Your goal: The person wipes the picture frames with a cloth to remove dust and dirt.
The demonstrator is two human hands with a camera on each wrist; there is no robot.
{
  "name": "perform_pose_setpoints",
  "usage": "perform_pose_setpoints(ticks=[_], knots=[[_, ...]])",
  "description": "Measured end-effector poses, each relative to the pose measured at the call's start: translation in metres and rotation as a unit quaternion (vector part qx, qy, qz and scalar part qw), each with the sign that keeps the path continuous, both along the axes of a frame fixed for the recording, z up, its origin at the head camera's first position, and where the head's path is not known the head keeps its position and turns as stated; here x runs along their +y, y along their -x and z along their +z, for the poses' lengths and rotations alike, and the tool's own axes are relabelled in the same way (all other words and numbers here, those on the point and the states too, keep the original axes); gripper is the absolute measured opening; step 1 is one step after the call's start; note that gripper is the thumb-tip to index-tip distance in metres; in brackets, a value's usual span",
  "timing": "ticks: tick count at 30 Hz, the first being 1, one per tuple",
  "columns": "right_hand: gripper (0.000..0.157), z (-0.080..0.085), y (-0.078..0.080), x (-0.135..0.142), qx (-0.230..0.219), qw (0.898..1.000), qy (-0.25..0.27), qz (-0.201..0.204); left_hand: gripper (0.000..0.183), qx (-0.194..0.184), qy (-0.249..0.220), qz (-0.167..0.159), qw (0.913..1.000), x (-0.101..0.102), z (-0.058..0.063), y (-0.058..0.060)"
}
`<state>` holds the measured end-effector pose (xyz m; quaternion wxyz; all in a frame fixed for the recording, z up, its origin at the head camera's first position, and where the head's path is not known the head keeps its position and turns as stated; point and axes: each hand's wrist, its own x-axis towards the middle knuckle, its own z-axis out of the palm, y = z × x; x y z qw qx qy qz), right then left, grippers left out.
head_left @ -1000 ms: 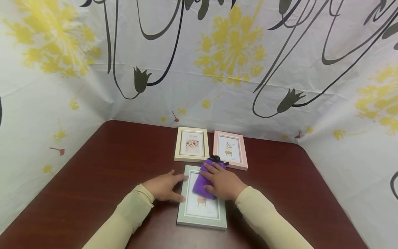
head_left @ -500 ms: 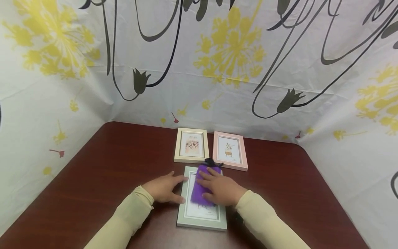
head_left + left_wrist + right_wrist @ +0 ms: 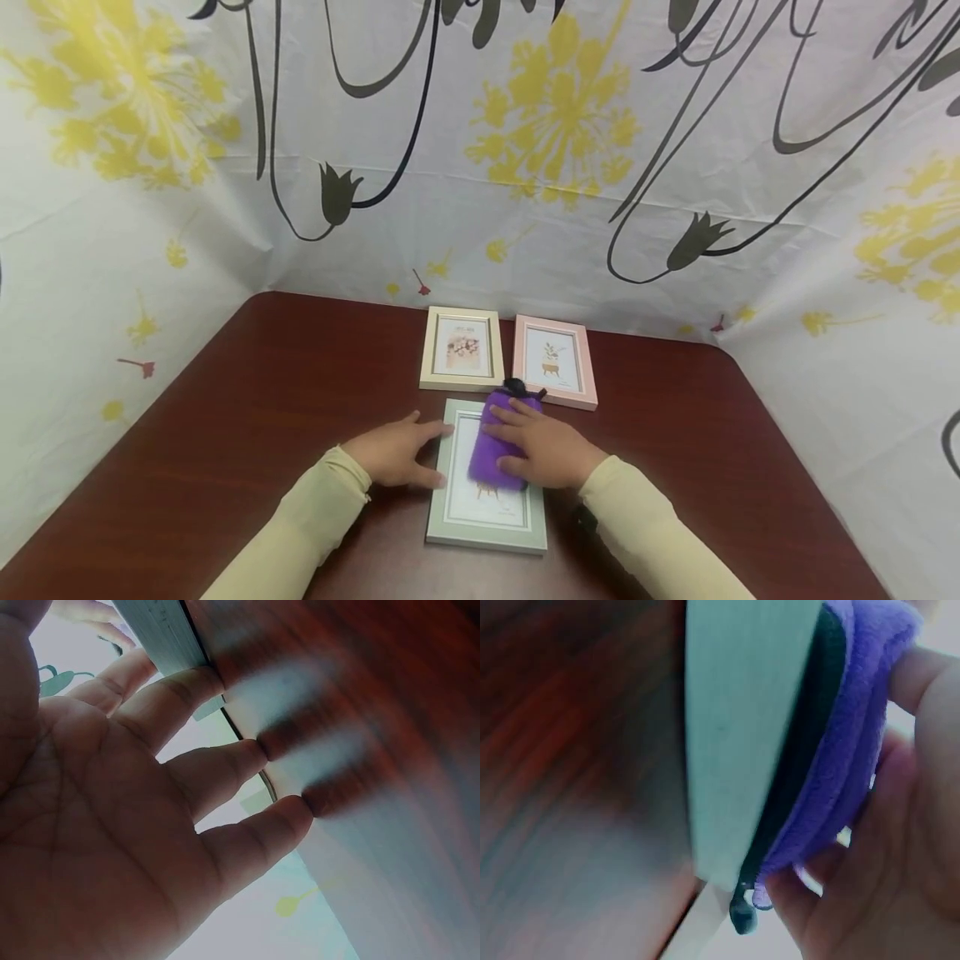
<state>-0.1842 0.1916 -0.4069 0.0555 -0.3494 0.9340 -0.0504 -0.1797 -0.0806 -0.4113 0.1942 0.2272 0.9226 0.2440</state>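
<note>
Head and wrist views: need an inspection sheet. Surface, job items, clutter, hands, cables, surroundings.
Surface: dark reddish-brown table, light sheen.
Job items: pale green picture frame lies face up; purple cloth with black trim on its upper right part, partly covering the picture.
Clutter: cream frame and pink frame, face up side by side beyond the green one.
Left hand: fingers spread at the green frame's left edge.
Right hand: fingers laid over the cloth.
Cables: nothing seen.
Surroundings: white hanging, yellow and dark plant prints, behind and at both sides.
</note>
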Motion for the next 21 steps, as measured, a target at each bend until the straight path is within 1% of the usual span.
perform_pose_setpoints(ticks=[2, 7, 11, 12, 15, 18, 21], knots=[[0.054, 0.000, 0.000, 0.001, -0.019, 1.000, 0.005, 0.006, 0.079, -0.001, -0.002, -0.002, 1.0000, 0.000, 0.000, 0.000], [0.054, 0.000, -0.002, 0.001, -0.038, 0.999, 0.020, 0.010, 0.079, 0.005, -0.005, -0.010, 0.9999, 0.002, 0.000, 0.000], [0.054, -0.002, -0.002, -0.001, -0.028, 0.999, 0.020, -0.006, 0.079, 0.005, -0.006, -0.014, 0.9999, 0.003, 0.000, 0.000], [0.054, -0.002, -0.001, -0.002, -0.028, 0.999, 0.021, -0.002, 0.079, 0.004, -0.006, -0.014, 0.9999, 0.003, 0.001, 0.001], [0.053, -0.003, 0.003, -0.008, -0.024, 0.999, 0.023, 0.025, 0.078, 0.004, -0.003, -0.012, 0.9999, 0.002, 0.000, 0.001], [0.054, -0.002, 0.008, -0.015, -0.042, 0.997, 0.015, 0.070, 0.077, 0.002, -0.002, -0.012, 0.9999, 0.002, 0.000, 0.003], [0.058, 0.001, 0.012, -0.022, -0.054, 0.995, -0.005, 0.088, 0.078, 0.000, 0.000, -0.015, 0.9999, 0.001, -0.001, 0.004]])
